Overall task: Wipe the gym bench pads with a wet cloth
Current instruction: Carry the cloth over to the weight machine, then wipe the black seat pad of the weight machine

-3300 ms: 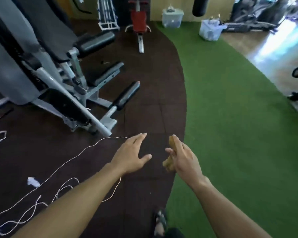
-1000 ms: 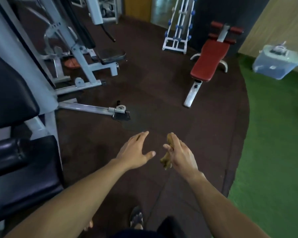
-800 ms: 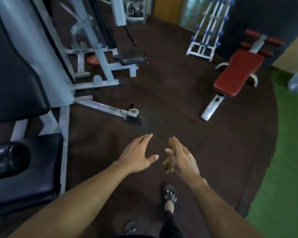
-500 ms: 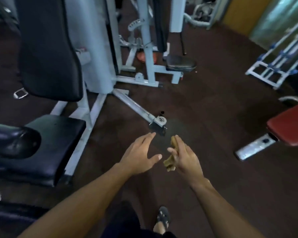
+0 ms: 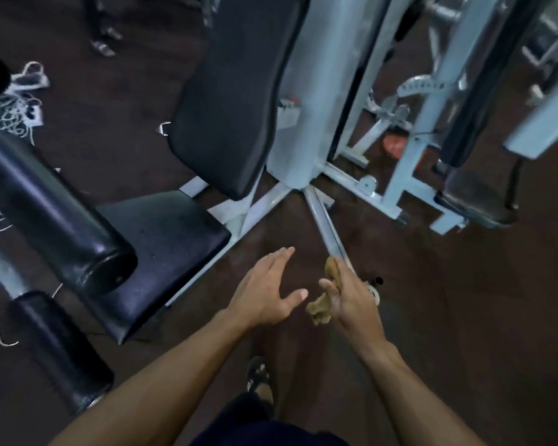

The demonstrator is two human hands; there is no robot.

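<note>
From here I count two hands. Right hand (image 5: 351, 297) clamped around one bunched tan cloth (image 5: 324, 299), held in the air over the dark floor (image 5: 464, 317), touching no pad. Left hand (image 5: 264, 291) spread flat, fingers straight, holding nothing, just beside the cloth. Black pads on the machine: one seat pad (image 5: 161, 252), one back pad (image 5: 236, 101), two roller pads (image 5: 49, 210) at left. One sandalled foot (image 5: 258, 378) below.
</note>
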